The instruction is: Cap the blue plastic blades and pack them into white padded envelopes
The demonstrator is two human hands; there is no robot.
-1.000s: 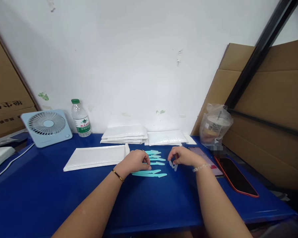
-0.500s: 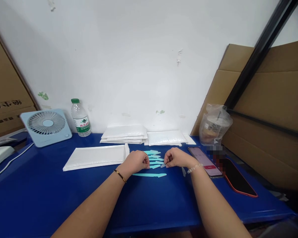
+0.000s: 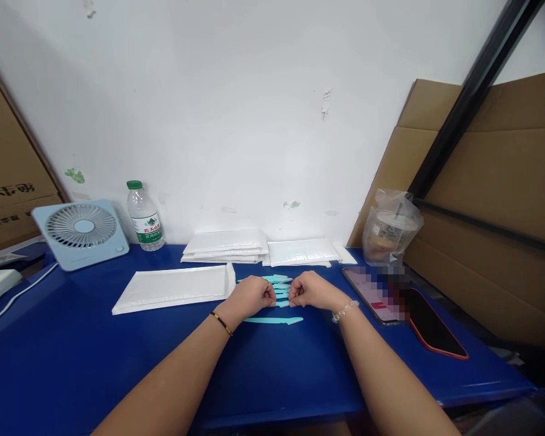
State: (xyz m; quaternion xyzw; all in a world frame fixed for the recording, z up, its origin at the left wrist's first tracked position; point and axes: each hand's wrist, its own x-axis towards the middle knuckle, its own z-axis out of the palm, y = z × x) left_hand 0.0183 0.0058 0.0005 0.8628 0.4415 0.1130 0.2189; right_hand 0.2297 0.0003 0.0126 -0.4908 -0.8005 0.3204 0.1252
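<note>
Several turquoise eyebrow razors lie side by side on the blue table, their heads pointing right. The nearest eyebrow razor (image 3: 295, 321) lies a little apart, in front of my hands. My left hand (image 3: 253, 293) is closed in a pinch on one razor (image 3: 281, 304), its fingers hiding the handle. My right hand (image 3: 315, 289) is closed too, its fingertips at that razor's head. A small translucent blade cap showed in those fingers just before; now the fingers cover it.
A white padded mailer (image 3: 175, 287) lies left of my hands. Stacked mailers (image 3: 224, 244) and more mailers (image 3: 302, 250) sit against the wall. A fan (image 3: 84, 233) and water bottle (image 3: 146, 218) stand left; two phones (image 3: 436, 327) and a bagged cup (image 3: 390, 230) are right.
My right hand has moved left with the blade cap, up to the head of the razor in my left hand. The left hand has stayed nearly in place. The view has shifted slightly.
</note>
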